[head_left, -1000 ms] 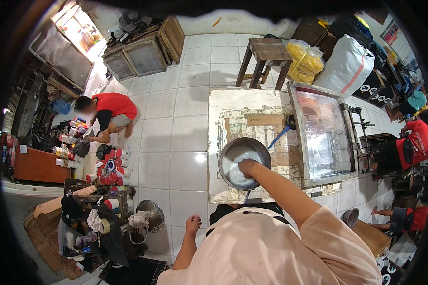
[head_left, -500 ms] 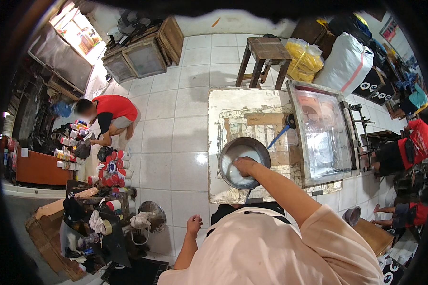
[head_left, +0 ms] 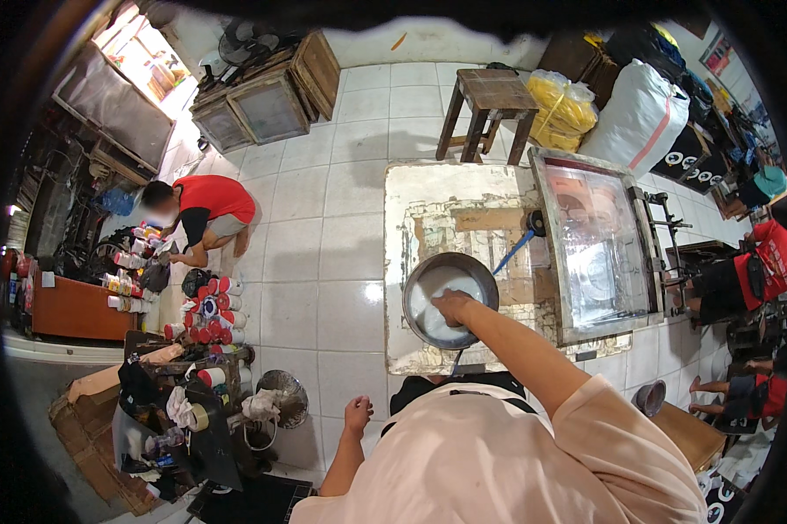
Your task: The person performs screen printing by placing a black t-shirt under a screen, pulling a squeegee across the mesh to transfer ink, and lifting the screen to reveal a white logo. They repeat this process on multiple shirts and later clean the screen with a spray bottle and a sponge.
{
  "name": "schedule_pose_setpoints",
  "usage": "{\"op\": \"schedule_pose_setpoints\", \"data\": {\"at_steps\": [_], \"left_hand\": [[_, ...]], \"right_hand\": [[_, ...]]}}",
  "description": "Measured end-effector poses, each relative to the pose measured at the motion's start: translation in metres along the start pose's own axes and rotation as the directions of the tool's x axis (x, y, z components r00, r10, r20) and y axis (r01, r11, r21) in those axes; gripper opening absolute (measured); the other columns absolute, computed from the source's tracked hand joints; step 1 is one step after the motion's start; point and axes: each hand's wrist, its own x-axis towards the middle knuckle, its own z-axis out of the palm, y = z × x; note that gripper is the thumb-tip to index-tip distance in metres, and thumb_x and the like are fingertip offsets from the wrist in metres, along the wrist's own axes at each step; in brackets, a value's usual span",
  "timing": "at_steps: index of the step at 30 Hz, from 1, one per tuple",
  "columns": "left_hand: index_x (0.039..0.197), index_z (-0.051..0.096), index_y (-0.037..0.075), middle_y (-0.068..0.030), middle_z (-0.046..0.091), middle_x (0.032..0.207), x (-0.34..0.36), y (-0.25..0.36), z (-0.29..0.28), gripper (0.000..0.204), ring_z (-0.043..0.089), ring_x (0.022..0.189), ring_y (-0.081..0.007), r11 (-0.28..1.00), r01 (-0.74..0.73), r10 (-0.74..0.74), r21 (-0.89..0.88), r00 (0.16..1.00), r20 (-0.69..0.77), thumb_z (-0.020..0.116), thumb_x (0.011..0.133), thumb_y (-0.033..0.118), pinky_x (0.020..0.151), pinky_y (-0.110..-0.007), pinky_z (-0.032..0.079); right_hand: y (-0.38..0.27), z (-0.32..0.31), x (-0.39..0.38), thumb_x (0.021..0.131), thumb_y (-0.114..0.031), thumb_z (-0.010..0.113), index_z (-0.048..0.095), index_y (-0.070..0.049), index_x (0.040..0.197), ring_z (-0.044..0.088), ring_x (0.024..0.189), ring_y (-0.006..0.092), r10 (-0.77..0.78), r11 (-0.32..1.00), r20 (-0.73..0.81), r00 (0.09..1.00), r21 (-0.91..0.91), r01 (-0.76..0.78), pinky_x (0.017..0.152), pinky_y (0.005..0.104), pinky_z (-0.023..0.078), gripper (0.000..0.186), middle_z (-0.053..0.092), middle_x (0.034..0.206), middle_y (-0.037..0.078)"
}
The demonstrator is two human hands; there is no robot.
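Blue-handled tool (head_left: 514,252) near pot (head_left: 446,261) (right hand (head_left: 450,307) inside).

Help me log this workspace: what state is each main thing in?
Pot: upright, uncovered, holding whitish liquid.
Right hand: inside the pot, grip unclear.
Left hand: partly curled, seemingly empty.
Tabletop: worn, patchy.
Framed screen: glossy; whether raised, unclear.
Stool: upright.
White sack: bulging.

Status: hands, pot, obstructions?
Right hand inside the pot, grip hidden. Left hand clear of it. Whitish contents showing. Blue-handled tool beside pot; nothing seen blocking.
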Motion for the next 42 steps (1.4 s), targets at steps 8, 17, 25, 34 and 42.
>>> {"op": "schedule_pose_setpoints", "data": {"at_steps": [8, 17, 25, 34, 42], "left_hand": [[0.127, 0.062, 0.005, -0.0071, 0.07, 0.101, -0.001, -0.005, 0.005, 0.041, 0.066, 0.08, -0.0159, 1.0, 0.027, -0.027, 0.012, 1.0, -0.001, 0.064, 0.1, 0.036, 0.063, -0.029, 0.049], [0.123, 0.063, 0.006, -0.0053, 0.069, 0.097, 0.003, -0.008, 0.008, 0.037, 0.066, 0.079, -0.0153, 1.0, 0.009, -0.009, -0.024, 1.0, 0.009, 0.064, 0.1, 0.035, 0.062, -0.029, 0.049], [0.124, 0.063, 0.006, -0.0077, 0.07, 0.102, 0.003, -0.011, 0.006, 0.038, 0.067, 0.081, -0.0166, 1.0, -0.023, 0.023, -0.019, 1.0, 0.006, 0.063, 0.1, 0.035, 0.062, -0.03, 0.05], [0.13, 0.06, 0.01, -0.0056, 0.07, 0.106, 0.004, -0.012, 0.005, 0.039, 0.067, 0.089, -0.0179, 1.0, 0.01, -0.01, 0.003, 0.999, 0.031, 0.061, 0.101, 0.036, 0.073, -0.034, 0.052], [0.127, 0.061, 0.009, -0.006, 0.069, 0.104, 0.002, -0.012, 0.007, 0.038, 0.067, 0.087, -0.0177, 1.0, 0.012, -0.012, -0.007, 1.0, 0.023, 0.062, 0.1, 0.036, 0.071, -0.033, 0.051]], "right_hand": [[-0.002, -0.003, 0.012, 0.085, -0.014, 0.067, 0.067, 0.001, 0.114, 0.069, 0.109, 0.0356, -0.028, 1.0, 0.021, 0.999, -0.007, 0.029, 0.092, 0.0449, 0.056, 0.033, 0.071, 0.116, 0.021], [0.0, 0.011, 0.003, 0.089, -0.01, 0.063, 0.071, -0.011, 0.122, 0.07, 0.112, 0.0325, 0.089, 0.995, -0.105, 0.991, -0.041, -0.093, 0.092, 0.0479, 0.057, 0.034, 0.073, 0.118, 0.017], [-0.003, -0.011, 0.002, 0.089, -0.014, 0.065, 0.067, -0.004, 0.119, 0.07, 0.11, 0.0332, 0.019, 0.999, -0.035, 0.999, -0.025, -0.02, 0.091, 0.0448, 0.057, 0.032, 0.074, 0.115, 0.015], [-0.007, -0.011, -0.001, 0.084, -0.012, 0.068, 0.068, -0.008, 0.121, 0.07, 0.109, 0.0349, -0.015, 1.0, -0.085, 0.996, -0.002, 0.015, 0.091, 0.0466, 0.057, 0.037, 0.073, 0.113, 0.019], [0.001, -0.002, 0.003, 0.082, -0.003, 0.063, 0.071, -0.004, 0.113, 0.072, 0.105, 0.0333, -0.097, 0.993, -0.125, 0.987, 0.054, 0.105, 0.089, 0.0452, 0.058, 0.032, 0.074, 0.109, 0.021]]}}
